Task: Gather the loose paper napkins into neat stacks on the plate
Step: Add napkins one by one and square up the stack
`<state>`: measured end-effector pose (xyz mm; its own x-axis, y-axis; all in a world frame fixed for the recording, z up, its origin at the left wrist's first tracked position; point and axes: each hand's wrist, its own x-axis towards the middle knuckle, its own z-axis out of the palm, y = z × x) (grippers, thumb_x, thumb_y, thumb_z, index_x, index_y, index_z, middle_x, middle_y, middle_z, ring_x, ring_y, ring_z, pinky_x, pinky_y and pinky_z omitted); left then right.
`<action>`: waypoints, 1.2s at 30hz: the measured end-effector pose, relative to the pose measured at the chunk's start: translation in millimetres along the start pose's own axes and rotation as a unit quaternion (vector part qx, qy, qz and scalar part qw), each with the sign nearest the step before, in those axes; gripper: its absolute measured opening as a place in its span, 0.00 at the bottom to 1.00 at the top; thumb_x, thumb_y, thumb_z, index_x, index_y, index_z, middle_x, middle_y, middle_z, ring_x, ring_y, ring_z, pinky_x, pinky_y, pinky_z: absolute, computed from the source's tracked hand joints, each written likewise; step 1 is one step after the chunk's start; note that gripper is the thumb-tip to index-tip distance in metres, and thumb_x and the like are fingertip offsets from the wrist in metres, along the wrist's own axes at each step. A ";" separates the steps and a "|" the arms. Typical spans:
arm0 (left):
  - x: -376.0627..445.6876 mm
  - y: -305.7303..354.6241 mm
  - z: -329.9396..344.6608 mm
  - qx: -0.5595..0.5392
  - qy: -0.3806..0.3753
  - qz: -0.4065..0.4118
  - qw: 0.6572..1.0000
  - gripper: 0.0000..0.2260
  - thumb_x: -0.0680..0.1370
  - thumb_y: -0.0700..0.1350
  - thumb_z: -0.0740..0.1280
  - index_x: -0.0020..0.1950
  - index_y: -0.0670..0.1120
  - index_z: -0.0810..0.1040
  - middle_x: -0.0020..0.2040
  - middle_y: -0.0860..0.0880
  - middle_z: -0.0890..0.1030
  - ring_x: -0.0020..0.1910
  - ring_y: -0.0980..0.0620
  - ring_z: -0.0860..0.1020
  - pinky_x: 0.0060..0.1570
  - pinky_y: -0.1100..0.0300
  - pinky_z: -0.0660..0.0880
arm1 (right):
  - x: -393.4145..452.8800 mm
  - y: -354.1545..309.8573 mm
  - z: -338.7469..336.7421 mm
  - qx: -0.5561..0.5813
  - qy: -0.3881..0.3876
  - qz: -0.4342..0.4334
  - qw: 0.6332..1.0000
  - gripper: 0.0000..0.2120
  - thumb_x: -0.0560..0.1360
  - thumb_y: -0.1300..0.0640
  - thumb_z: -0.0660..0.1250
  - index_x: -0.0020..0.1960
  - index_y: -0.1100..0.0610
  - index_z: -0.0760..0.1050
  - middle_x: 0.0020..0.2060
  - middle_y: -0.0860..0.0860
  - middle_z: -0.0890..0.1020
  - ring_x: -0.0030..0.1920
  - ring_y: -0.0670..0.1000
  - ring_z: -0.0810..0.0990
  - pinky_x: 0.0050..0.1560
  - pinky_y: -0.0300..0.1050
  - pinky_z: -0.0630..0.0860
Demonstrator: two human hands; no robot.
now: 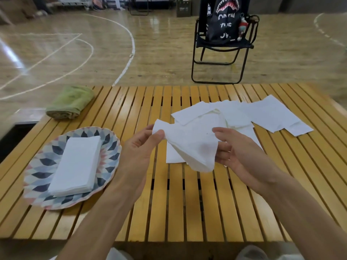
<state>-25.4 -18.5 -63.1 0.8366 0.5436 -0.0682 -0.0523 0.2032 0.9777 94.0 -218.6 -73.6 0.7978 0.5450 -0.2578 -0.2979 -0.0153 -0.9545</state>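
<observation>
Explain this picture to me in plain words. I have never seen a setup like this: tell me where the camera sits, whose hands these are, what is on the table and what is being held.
There is no machine here. One wide-angle camera sits on a person's head, looking forward and down, so the two bare arms reaching in from below are that person's own.

The left hand and the right hand together hold one crumpled white napkin above a slatted wooden table, each pinching one side of it.

On the left stands a patterned plate with a neat stack of napkins on it. Behind the hands, loose napkins lie spread and overlapping on the table. At the far left corner lies a rolled green towel. Beyond the table stands a black folding chair on a gym floor.
</observation>
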 end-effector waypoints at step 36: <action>5.7 -18.7 -0.5 0.126 0.055 0.018 0.990 0.22 0.68 0.64 0.69 0.57 0.54 0.77 0.54 0.56 0.81 0.58 0.58 0.78 0.58 0.63 0.73 | 0.2 22.4 15.3 -0.445 0.030 -0.245 0.861 0.06 0.81 0.49 0.64 0.54 0.47 0.79 0.57 0.37 0.77 0.61 0.39 0.72 0.62 0.41 0.70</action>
<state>-19.8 -18.8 -81.8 0.7716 0.6349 -0.0397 0.0681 -0.0203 0.9975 79.5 -206.0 -92.7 0.7473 0.6249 0.2261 0.5797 -0.4467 -0.6815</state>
